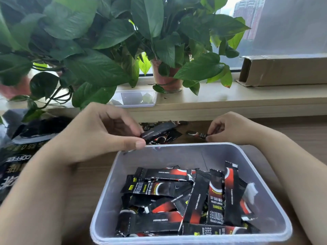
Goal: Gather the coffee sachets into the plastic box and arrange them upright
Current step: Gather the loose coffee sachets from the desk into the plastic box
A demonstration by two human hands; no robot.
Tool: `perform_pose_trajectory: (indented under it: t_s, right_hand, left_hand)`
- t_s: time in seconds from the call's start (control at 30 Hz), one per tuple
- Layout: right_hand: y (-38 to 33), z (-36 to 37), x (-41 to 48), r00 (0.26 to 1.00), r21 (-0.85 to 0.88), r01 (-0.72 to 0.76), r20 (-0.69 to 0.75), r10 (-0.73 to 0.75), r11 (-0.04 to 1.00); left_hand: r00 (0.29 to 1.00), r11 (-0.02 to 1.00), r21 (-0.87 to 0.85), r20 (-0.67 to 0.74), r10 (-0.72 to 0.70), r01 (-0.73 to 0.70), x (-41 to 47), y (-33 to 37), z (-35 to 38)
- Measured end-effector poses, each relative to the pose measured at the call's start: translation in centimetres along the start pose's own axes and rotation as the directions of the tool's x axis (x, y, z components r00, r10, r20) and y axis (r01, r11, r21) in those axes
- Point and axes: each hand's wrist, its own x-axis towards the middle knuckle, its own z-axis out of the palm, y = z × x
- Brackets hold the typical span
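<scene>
A translucent plastic box [106,200] stands on the wooden table in front of me. Several black-and-red coffee sachets [185,200] lie jumbled flat and tilted inside it. Just beyond its far rim, my left hand [99,135] pinches the end of one dark sachet [158,131] between thumb and fingers. My right hand [230,129] pinches the end of another sachet [196,134] lying on the table. A few loose sachets [168,137] lie between the two hands.
A black coffee bag [16,156] lies at the left of the table. Potted plants [166,80] with large leaves stand on the windowsill, along with a clear plastic lid [136,99] and a cardboard box [283,71] at the right.
</scene>
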Motion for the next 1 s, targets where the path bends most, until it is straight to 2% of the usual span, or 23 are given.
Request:
perform_pose_trajectory:
  t_s: [0.07,0.13,0.2,0.23,0.3,0.37,0.43,0.47,0.53,0.6,0.7,0.77,0.9,1.0]
  right_hand:
    - [-0.3,-0.5,-0.2,1.0,0.093,-0.008,-0.026,0.01,0.996]
    - [-1.1,-1.5,-0.7,0.998,0.268,-0.011,-0.055,0.027,0.963]
    - [-2.4,-2.9,-1.6,0.998,0.427,0.017,-0.054,0.007,0.904]
    - [-3.3,-3.6,-2.2,0.999,0.484,0.048,-0.04,-0.032,0.874]
    - [-5.5,-4.7,-3.9,0.982,0.508,0.149,0.021,-0.185,0.849]
    - [-7.9,-5.1,-5.6,0.919,0.438,0.266,0.154,-0.363,0.859]
    - [-9.6,-4.7,-6.3,0.867,0.335,0.331,0.262,-0.425,0.882]
    - [-9.8,-4.4,-6.0,0.873,0.302,0.346,0.244,-0.423,0.888]
    - [-9.5,-3.8,-4.3,0.926,0.275,0.327,0.098,-0.365,0.904]
    - [-7.9,-2.7,-1.7,0.967,0.261,0.255,-0.047,-0.251,0.931]
    - [-4.6,0.6,2.3,0.987,0.177,0.157,-0.069,-0.146,0.972]
    - [-2.9,3.2,4.0,0.984,0.129,0.176,-0.061,-0.17,0.976]
    - [-2.5,5.7,4.9,0.968,0.005,0.251,-0.026,-0.251,0.968]
    - [-2.5,6.3,4.9,0.954,-0.088,0.293,-0.047,-0.298,0.952]
  left_hand:
    - [0.998,1.0,0.003,0.054,0.023,-0.023,0.1,-0.2,0.7]
    - [0.992,0.998,0.061,-0.127,-0.001,0.009,0.9,-1.5,0.8]
    - [0.928,0.968,0.216,-0.371,-0.038,0.126,2.1,-3.8,0.6]
    - [0.897,0.92,0.335,-0.44,-0.038,0.203,2.6,-5.0,0.5]
    - [0.9,0.81,0.523,-0.435,-0.014,0.266,3.3,-7.5,0.5]
    - [0.942,0.781,0.576,-0.332,-0.047,0.242,3.6,-9.5,0.6]
    - [0.975,0.809,0.554,-0.194,-0.104,0.197,3.9,-10.8,1.0]
    - [0.985,0.816,0.553,-0.132,-0.113,0.168,4.3,-11.3,1.3]
    - [0.985,0.772,0.615,-0.055,-0.163,0.162,5.1,-12.5,1.7]
    - [0.969,0.677,0.707,-0.043,-0.243,0.202,5.7,-13.8,1.9]
    - [0.969,0.662,0.717,-0.074,-0.236,0.216,5.8,-14.7,2.0]
    - [0.98,0.683,0.706,-0.101,-0.169,0.19,5.6,-14.6,2.0]
    - [0.985,0.808,0.573,-0.166,-0.051,0.138,5.8,-14.6,2.3]
    - [0.982,0.807,0.578,-0.187,-0.014,0.121,5.8,-14.7,2.1]
